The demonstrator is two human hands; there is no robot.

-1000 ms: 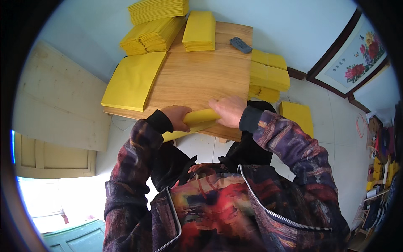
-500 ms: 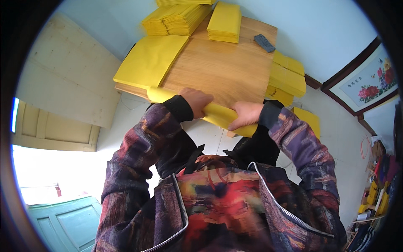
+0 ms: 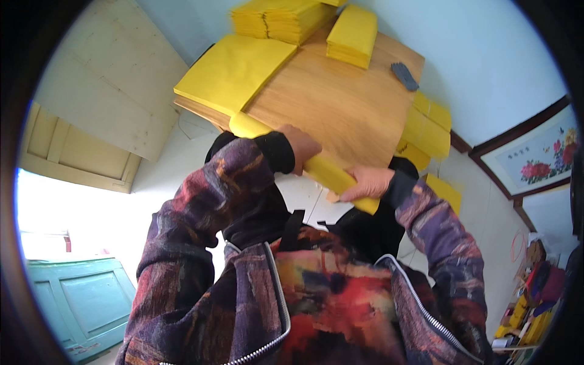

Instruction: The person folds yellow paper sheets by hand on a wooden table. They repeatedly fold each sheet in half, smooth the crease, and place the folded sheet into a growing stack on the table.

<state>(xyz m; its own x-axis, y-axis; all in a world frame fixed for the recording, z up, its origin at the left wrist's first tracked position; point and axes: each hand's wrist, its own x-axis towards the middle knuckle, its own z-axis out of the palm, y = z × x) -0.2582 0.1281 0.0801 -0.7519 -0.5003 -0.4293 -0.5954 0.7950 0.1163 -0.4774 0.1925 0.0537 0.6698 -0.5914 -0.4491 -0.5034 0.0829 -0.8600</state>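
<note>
By near edge of worktop [image 3: 340,103]: long, narrow yellow sheet [image 3: 334,174], plain, curved over, slanting down to R; rolled or folded, can't tell. Underside & stretches beneath L grip [image 3: 299,149] & R grip [image 3: 369,184] hidden. Both closed on it, L nr mid-length, R nr lower R end.

The table [image 3: 344,103] is open across its middle; a flat yellow stack [image 3: 237,72] blocks the left, yellow bundles [image 3: 286,22] the far side, a grey object [image 3: 404,76] the far right, a yellow sheet [image 3: 331,173] the near edge.
</note>
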